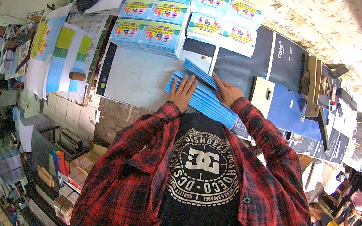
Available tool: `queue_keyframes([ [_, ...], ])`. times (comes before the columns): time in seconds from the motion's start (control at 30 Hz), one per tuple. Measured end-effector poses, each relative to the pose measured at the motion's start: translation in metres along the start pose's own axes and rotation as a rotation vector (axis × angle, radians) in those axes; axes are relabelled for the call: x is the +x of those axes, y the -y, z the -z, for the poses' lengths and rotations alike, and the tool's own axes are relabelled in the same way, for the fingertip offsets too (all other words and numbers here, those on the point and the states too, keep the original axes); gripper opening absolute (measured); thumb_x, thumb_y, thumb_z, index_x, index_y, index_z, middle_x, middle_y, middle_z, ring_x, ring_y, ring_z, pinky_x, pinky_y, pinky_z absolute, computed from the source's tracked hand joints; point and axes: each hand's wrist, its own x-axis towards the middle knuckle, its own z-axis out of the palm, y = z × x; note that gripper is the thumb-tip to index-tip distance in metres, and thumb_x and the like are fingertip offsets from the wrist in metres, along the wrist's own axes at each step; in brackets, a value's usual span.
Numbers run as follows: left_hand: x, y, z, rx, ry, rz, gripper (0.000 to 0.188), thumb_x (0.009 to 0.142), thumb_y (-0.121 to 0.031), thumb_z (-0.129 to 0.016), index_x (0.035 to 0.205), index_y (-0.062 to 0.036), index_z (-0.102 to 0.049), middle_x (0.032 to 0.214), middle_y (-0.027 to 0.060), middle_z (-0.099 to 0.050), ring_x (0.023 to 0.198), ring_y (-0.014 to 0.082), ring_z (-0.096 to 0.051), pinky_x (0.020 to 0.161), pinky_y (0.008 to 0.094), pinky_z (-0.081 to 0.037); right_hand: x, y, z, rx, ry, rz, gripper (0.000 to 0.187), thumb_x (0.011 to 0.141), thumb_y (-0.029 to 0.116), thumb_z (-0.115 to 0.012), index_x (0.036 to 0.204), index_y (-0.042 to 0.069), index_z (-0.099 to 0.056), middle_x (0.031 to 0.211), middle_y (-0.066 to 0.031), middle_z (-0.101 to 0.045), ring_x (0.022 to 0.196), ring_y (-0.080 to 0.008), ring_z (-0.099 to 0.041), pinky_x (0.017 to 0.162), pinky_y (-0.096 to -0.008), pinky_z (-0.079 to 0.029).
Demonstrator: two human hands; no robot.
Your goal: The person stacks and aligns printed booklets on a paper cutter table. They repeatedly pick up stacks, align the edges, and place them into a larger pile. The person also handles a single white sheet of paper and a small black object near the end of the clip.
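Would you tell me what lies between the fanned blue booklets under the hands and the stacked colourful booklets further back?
In the head view, only bare pale tabletop separates the fanned blue booklets from the stacked colourful booklets.

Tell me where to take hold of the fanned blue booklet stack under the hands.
Probably by its two short ends, one hand per side. The blue booklet stack lies flat and slanted on the white table, fanned, so a one-sided hold would likely let it slide apart. The left hand and right hand already rest flat on top.
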Motion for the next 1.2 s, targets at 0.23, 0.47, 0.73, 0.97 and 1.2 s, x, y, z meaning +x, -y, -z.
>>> queue_keyframes([
  [0.23,-0.001,0.000,-0.001,0.033,-0.023,-0.005,0.085,0.074,-0.003,-0.058,0.148,-0.0090,-0.018,0.156,0.0074,-0.014,0.144,0.0266,-0.012,0.114,0.0531,-0.003,-0.007,-0.011,-0.009,0.033,-0.065,0.228,0.046,0.088,0.038,-0.054,0.130,0.017,-0.055,0.129,-0.0201,-0.047,0.108,-0.0379,-0.055,0.089,-0.0439,-0.049],
  [0.47,0.004,-0.001,-0.001,0.177,-0.101,-0.029,0.097,0.069,-0.011,-0.070,0.149,-0.0087,-0.015,0.156,0.0088,-0.013,0.144,0.0267,-0.012,0.114,0.0523,-0.004,-0.011,0.007,-0.005,-0.044,-0.056,0.172,0.057,0.087,0.055,-0.051,0.123,0.013,-0.060,0.131,-0.0216,-0.045,0.107,-0.0403,-0.055,0.091,-0.0447,-0.047],
  [0.73,0.003,-0.001,0.004,0.109,-0.014,-0.020,0.112,0.062,-0.021,-0.079,0.150,-0.0101,-0.010,0.156,0.0099,-0.010,0.144,0.0292,-0.009,0.114,0.0521,-0.004,-0.008,-0.004,-0.015,-0.033,-0.107,0.203,0.040,0.090,0.038,-0.051,0.116,0.010,-0.062,0.126,-0.0220,-0.048,0.100,-0.0398,-0.058,0.085,-0.0465,-0.050],
  [0.97,0.006,-0.005,0.012,0.046,0.006,-0.007,0.099,0.068,-0.013,-0.070,0.149,-0.0097,-0.014,0.156,0.0112,-0.011,0.144,0.0296,-0.010,0.114,0.0528,-0.004,-0.005,-0.006,-0.017,-0.057,-0.073,0.125,0.038,0.091,0.037,-0.049,0.109,0.006,-0.063,0.125,-0.0218,-0.048,0.097,-0.0395,-0.059,0.085,-0.0456,-0.050],
  [1.2,0.008,-0.005,0.009,0.041,-0.021,0.018,0.094,0.071,-0.012,-0.068,0.149,-0.0094,-0.016,0.156,0.0112,-0.013,0.143,0.0294,-0.012,0.114,0.0533,-0.005,-0.012,0.016,0.001,-0.121,-0.041,0.104,0.072,0.080,0.067,-0.052,0.118,0.006,-0.060,0.129,-0.0227,-0.046,0.106,-0.0418,-0.055,0.090,-0.0465,-0.047],
])
